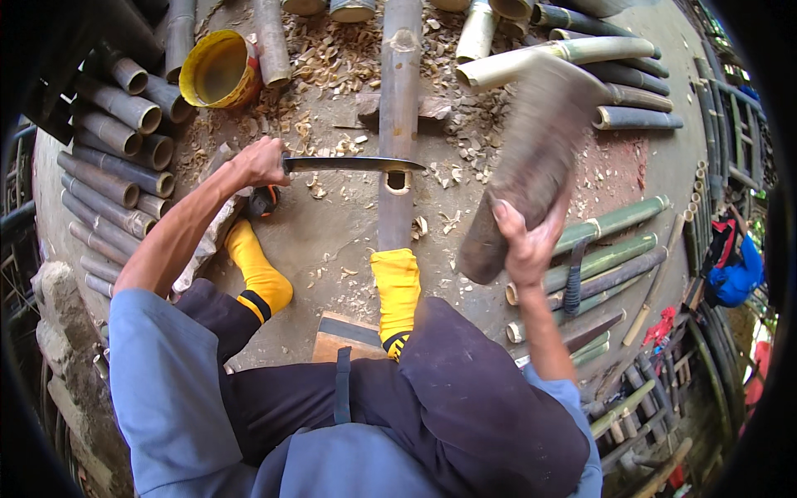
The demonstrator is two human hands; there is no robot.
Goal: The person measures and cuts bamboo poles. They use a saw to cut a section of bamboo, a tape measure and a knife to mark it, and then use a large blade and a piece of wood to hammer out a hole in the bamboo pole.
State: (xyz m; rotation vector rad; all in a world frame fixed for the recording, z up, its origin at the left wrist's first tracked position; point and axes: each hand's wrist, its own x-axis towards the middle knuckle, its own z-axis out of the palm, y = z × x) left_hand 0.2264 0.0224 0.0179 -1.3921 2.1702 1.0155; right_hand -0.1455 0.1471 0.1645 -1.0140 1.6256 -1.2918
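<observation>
My left hand (264,162) is closed round the handle of a machete (349,163). Its dark blade lies across a long brown bamboo pole (400,100), just above a squarish hole (398,180) cut in the pole's wall. In my right hand (530,249) is a thick wooden log (531,158), raised and tilted to the right of the pole. The log's upper end is smeared by motion. My foot in a yellow sock (395,282) rests at the pole's near end. The other yellow-socked foot (256,261) is on the ground to the left.
A wooden block (432,108) lies under the pole. Wood chips (332,70) litter the ground around it. Cut bamboo lengths (108,170) are stacked at left. Green bamboo poles (614,224) and a dark-handled tool (573,282) lie at right. A yellow bucket (193,66) stands far left.
</observation>
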